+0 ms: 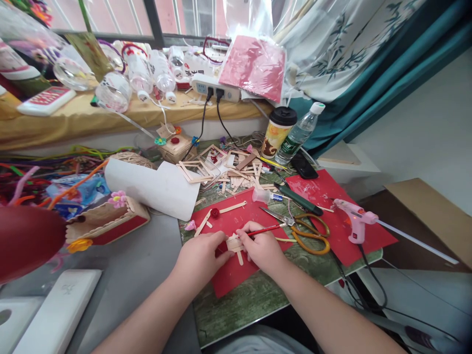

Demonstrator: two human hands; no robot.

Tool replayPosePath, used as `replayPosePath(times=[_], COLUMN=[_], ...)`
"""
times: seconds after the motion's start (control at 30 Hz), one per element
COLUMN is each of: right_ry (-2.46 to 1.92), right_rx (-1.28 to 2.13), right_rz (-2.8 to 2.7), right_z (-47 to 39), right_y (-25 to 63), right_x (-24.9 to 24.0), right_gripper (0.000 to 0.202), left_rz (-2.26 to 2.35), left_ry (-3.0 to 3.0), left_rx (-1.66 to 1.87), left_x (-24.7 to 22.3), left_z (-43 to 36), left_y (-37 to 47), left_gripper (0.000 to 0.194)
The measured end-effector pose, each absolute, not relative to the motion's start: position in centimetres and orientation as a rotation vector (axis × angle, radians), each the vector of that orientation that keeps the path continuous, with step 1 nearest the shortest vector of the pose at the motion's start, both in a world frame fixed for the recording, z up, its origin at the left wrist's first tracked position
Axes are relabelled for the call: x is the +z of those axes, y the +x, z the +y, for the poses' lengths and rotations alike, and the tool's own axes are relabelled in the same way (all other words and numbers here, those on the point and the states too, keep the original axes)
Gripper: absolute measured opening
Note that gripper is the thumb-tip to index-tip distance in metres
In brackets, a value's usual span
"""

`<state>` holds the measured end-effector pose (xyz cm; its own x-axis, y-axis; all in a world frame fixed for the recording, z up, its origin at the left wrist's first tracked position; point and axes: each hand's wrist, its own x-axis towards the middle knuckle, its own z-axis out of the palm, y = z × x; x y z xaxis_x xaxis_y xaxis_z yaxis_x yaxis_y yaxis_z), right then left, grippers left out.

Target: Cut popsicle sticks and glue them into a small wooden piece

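A small piece made of joined wooden craft sticks (235, 244) lies over the red sheet (230, 280), one stick pointing toward me. My left hand (201, 253) pinches its left side between thumb and fingers. At its right edge, my right hand (263, 246) is closed around a thin red pencil-like stick (268, 229), with the fingertips touching the wooden piece. Just beyond my hands, craft sticks joined at an angle (230, 210) carry a dark red rose (214, 213). Scissors with orange handles (311, 236) lie right of my right hand.
On a second red sheet (372, 236) rests a pink glue gun (357, 219). Loose craft sticks (241, 169) are heaped behind, near a paper cup (278, 132) and a water bottle (298, 135). A stick-built box (110, 226) and a white sheet (155, 189) are on the left.
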<state>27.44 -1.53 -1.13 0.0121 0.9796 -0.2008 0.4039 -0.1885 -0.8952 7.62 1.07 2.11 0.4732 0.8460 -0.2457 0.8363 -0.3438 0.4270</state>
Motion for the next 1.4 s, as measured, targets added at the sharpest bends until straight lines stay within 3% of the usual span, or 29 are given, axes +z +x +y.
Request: replayPosePath(times=[1.4], right_ry=[-1.674], right_rx=[1.136], right_rz=[-1.468], right_z=[-1.39], right_y=[27.51], right_x=[-0.91], right_gripper=[0.027], left_rz=[1.380], left_ry=[2.224], left_rx=[0.018], left_x=[2.36], left_z=[1.14], left_y=[7.62], left_gripper=[0.022])
